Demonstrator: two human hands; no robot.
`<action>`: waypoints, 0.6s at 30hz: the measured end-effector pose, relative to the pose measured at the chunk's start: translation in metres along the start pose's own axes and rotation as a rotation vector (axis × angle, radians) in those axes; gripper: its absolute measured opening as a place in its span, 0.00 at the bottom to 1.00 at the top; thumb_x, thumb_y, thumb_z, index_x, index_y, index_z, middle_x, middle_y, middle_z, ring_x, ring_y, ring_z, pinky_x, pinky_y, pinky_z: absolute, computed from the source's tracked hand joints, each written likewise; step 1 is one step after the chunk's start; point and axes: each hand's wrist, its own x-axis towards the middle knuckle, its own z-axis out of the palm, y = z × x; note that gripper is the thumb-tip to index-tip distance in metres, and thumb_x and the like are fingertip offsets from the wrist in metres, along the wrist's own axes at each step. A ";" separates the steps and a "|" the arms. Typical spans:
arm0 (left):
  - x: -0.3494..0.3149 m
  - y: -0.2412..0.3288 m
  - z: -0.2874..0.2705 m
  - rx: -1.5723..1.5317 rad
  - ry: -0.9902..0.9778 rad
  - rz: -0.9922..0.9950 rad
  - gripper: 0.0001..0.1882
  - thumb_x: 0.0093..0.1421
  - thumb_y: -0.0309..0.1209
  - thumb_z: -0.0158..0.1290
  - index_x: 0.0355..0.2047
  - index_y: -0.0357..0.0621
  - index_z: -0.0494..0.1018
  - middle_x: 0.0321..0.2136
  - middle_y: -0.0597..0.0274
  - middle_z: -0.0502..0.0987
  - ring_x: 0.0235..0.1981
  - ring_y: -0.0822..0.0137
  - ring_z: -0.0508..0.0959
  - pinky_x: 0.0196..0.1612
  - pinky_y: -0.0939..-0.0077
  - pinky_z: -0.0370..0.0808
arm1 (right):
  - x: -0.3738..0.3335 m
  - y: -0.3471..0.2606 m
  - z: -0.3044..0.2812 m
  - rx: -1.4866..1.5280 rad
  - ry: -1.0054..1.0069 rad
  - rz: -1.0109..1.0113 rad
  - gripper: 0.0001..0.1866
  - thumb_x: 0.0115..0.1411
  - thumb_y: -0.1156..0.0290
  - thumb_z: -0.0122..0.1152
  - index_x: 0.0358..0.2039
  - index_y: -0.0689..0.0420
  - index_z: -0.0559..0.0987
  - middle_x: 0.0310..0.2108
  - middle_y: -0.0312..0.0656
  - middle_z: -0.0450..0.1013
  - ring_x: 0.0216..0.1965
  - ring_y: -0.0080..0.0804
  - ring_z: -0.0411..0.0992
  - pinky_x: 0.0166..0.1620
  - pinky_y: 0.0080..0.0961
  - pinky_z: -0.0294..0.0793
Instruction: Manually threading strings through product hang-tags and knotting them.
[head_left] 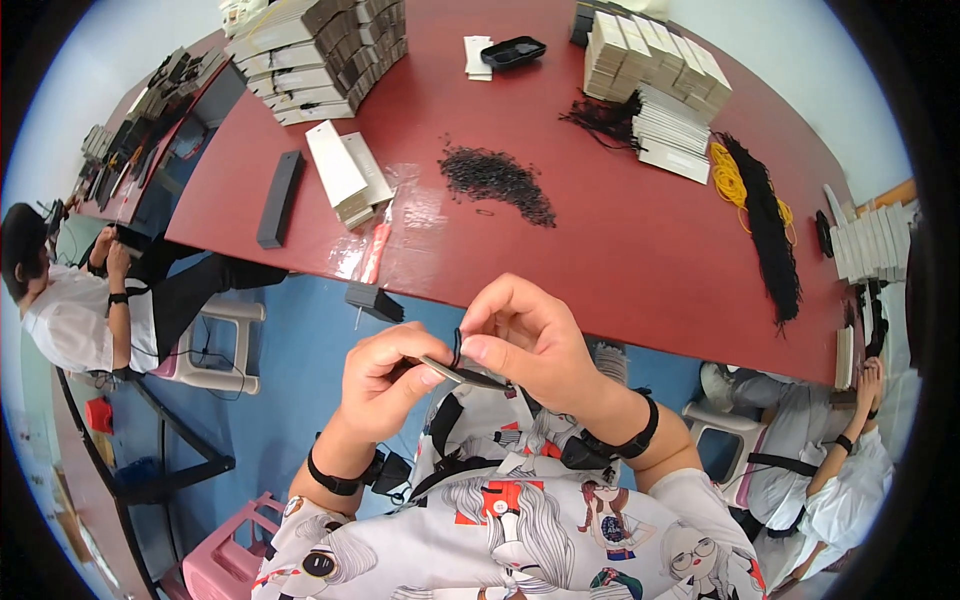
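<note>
In front of my chest, my left hand (382, 385) pinches a thin tag (447, 370), seen nearly edge-on with its dark side partly showing. My right hand (540, 345) is closed, thumb against forefinger, on a short black cord (457, 345) that rises from the tag. Both hands are just off the near table edge. Past them on the red table lies a loose pile of small black clips or pins (495, 183), with a single one apart from it. White tags (340, 170) lie stacked to the left, beside a long dark block (281, 200).
Tall stacks of tags (315, 55) stand at the far left, others (655, 60) at the far right. Black cords (765, 230) and a yellow cord bundle (728, 175) lie on the right. A black tray (514, 52) sits at the back. People sit working on both sides.
</note>
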 end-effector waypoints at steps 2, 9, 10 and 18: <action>0.005 0.003 0.006 -0.035 -0.046 -0.009 0.06 0.54 0.25 0.54 0.30 0.35 0.72 0.23 0.61 0.72 0.21 0.75 0.67 0.24 0.82 0.63 | -0.004 -0.006 -0.005 0.005 -0.025 0.012 0.08 0.55 0.76 0.58 0.35 0.62 0.70 0.29 0.33 0.69 0.32 0.15 0.67 0.36 0.14 0.67; 0.019 0.009 0.024 0.073 -0.157 -0.006 0.06 0.54 0.25 0.54 0.30 0.35 0.72 0.23 0.61 0.72 0.22 0.74 0.69 0.26 0.83 0.65 | -0.020 -0.020 -0.024 0.053 -0.093 0.040 0.07 0.55 0.77 0.58 0.33 0.61 0.70 0.29 0.33 0.68 0.32 0.15 0.66 0.36 0.15 0.67; 0.020 0.010 0.026 0.030 -0.145 -0.033 0.06 0.55 0.25 0.53 0.30 0.34 0.72 0.23 0.61 0.72 0.23 0.75 0.69 0.27 0.83 0.65 | -0.021 -0.020 -0.028 0.047 -0.088 0.035 0.07 0.55 0.77 0.58 0.33 0.61 0.70 0.29 0.33 0.68 0.32 0.15 0.66 0.36 0.15 0.67; 0.028 0.003 0.042 -0.115 -0.026 -0.256 0.11 0.58 0.28 0.49 0.40 0.37 0.65 0.18 0.70 0.65 0.18 0.80 0.62 0.21 0.87 0.58 | -0.028 -0.021 -0.040 0.193 0.034 -0.181 0.05 0.57 0.80 0.52 0.31 0.59 0.66 0.34 0.37 0.66 0.33 0.17 0.62 0.37 0.15 0.64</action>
